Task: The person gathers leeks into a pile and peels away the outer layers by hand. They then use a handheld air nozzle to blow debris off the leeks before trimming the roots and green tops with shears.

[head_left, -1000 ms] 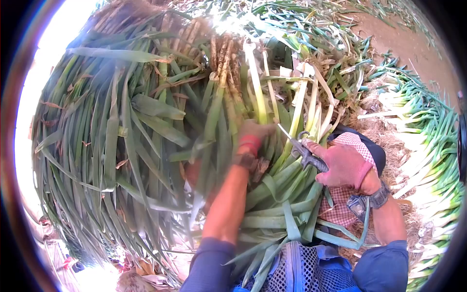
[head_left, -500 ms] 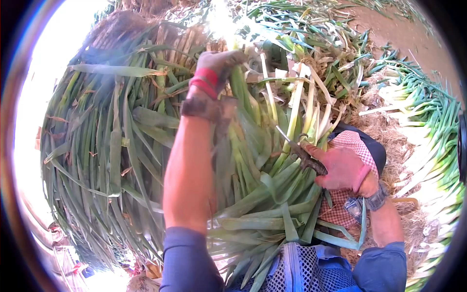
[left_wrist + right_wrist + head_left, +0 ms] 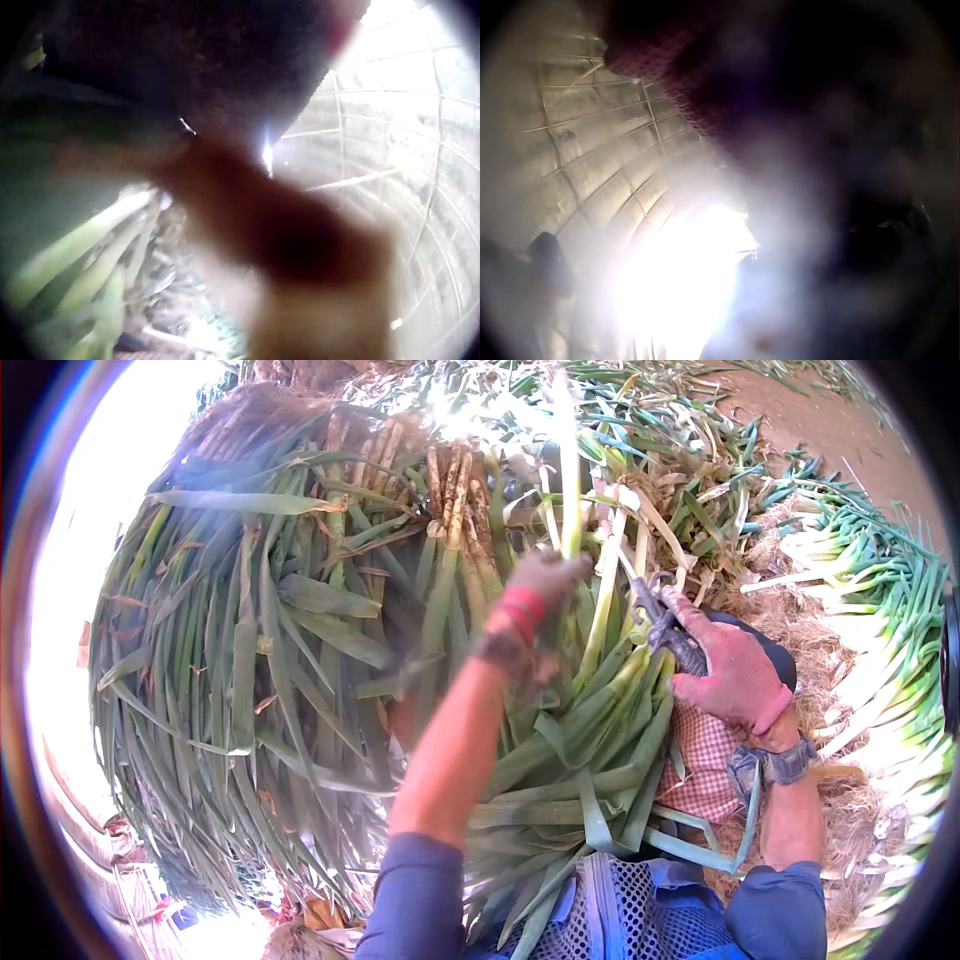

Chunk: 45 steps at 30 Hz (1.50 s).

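Head view, looking down: a broad heap of long green leeks (image 3: 260,660) fills the left and middle of the frame, leaves fanned toward me, rooty ends up near the glare. More trimmed leeks (image 3: 880,600) lie in rows on straw at the right edge, well apart from my lap.

Half a second ago my left arm stretched high, the glove up among the roots at the top of the heap. Now that arm has drawn back toward the middle, and my left hand (image 3: 545,585), in a dark glove with a red cuff, is curled around one pale stalk (image 3: 570,470) that stands almost upright above my fist. I judge that I have pulled a single leek out of the heap and brought it in for trimming.

My right hand (image 3: 735,670), in a pink glove, has risen a little and grips small metal shears (image 3: 655,615), blades pointing up toward that stalk, near it but not touching. Whether the blades are parted, I cannot tell.

A bundle of leeks (image 3: 590,760) lies across my lap between both arms, over a checked cloth (image 3: 705,765).

Left wrist view shows only blur and some pale green stems; right wrist view is glare and dark glove.
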### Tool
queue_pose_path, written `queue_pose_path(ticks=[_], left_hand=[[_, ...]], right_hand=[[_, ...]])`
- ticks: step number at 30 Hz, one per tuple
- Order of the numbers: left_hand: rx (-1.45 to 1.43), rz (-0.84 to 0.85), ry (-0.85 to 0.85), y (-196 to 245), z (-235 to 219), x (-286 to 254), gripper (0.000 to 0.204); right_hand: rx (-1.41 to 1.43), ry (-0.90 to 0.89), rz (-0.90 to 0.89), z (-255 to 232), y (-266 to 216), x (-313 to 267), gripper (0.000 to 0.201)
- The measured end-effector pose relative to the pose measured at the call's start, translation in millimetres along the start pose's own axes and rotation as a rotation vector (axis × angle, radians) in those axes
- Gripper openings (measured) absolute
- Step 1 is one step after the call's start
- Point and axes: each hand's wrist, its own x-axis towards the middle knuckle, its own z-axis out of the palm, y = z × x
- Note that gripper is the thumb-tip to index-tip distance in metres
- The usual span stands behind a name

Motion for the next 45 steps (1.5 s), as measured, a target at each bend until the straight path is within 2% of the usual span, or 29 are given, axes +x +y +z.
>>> queue_pose_path(ticks=[1, 3, 4, 5, 6, 7, 9, 10, 11, 13, 14, 18, 20, 23, 26, 30, 32, 34, 37, 38, 40, 41, 45], left_hand=[[-0.073, -0.043, -0.037, -36, 15, 6, 0.036], [0.397, 0.168, -0.023, -97, 38, 12, 0.040], [0.396, 0.163, -0.023, -101, 42, 4, 0.040], [0.272, 0.106, -0.021, -103, 44, -2, 0.042], [0.146, 0.045, -0.017, -105, 44, -6, 0.044], [0.145, 0.039, -0.013, -107, 39, -7, 0.044], [0.257, 0.180, 0.108, -107, 19, -2, 0.050], [0.403, 0.207, 0.222, -104, 8, 4, 0.056], [0.403, 0.202, 0.222, -102, -2, 11, 0.056], [0.772, -0.008, 0.280, -97, -14, 21, 0.064], [0.849, -0.050, 0.283, -94, -13, 26, 0.074], [1.020, -0.101, 0.315, -77, 4, 34, 0.080], [1.103, -0.144, 0.217, -80, 4, 44, 0.083], [0.972, -0.235, 0.201, -79, 5, 51, 0.080], [0.921, -0.216, 0.212, -82, -2, 50, 0.078], [0.819, -0.247, 0.232, -117, -6, 58, 0.067], [0.703, -0.238, 0.162, -119, -9, 59, 0.063], [0.772, -0.213, 0.208, -113, 0, 55, 0.061], [0.869, -0.204, 0.274, -112, 10, 60, 0.057], [0.899, -0.220, 0.298, -113, 10, 62, 0.056], [0.872, -0.261, 0.283, -105, 10, 63, 0.058], [0.845, -0.302, 0.264, -100, 11, 63, 0.061], [0.786, -0.249, 0.300, -97, 1, 52, 0.053]], right_hand=[[0.059, -0.063, 0.009, -3, -6, 0, 0.095], [0.094, -0.100, -0.011, 2, -11, 4, 0.095], [0.047, -0.143, -0.009, 5, -14, 10, 0.095], [0.001, -0.186, -0.009, 9, -15, 17, 0.095], [0.009, -0.169, -0.061, 18, -10, 26, 0.093], [0.012, -0.176, -0.065, 24, -8, 34, 0.093], [-0.128, -0.319, -0.013, 35, -4, 48, 0.092], [-0.115, -0.305, -0.028, 42, 2, 51, 0.092], [-0.113, -0.309, -0.028, 46, 6, 51, 0.092], [-0.128, -0.283, -0.035, 52, 11, 51, 0.092], [-0.123, -0.286, -0.031, 52, 11, 52, 0.092], [-0.122, -0.340, 0.036, 48, 9, 48, 0.091], [-0.128, -0.352, 0.044, 50, 9, 45, 0.091], [-0.121, -0.356, 0.018, 53, 9, 43, 0.091], [-0.106, -0.363, -0.002, 56, 11, 44, 0.090], [-0.069, -0.365, -0.012, 60, 11, 43, 0.089], [-0.075, -0.347, -0.034, 71, 16, 41, 0.089], [-0.230, -0.104, -0.156, 84, 23, 38, 0.088], [-0.313, -0.079, -0.172, 88, 26, 40, 0.088], [-0.312, -0.082, -0.173, 86, 23, 41, 0.088], [-0.279, -0.239, -0.043, 79, 14, 43, 0.088], [-0.279, -0.237, -0.040, 78, 14, 43, 0.088], [-0.261, -0.302, -0.017, 73, 17, 42, 0.090]])
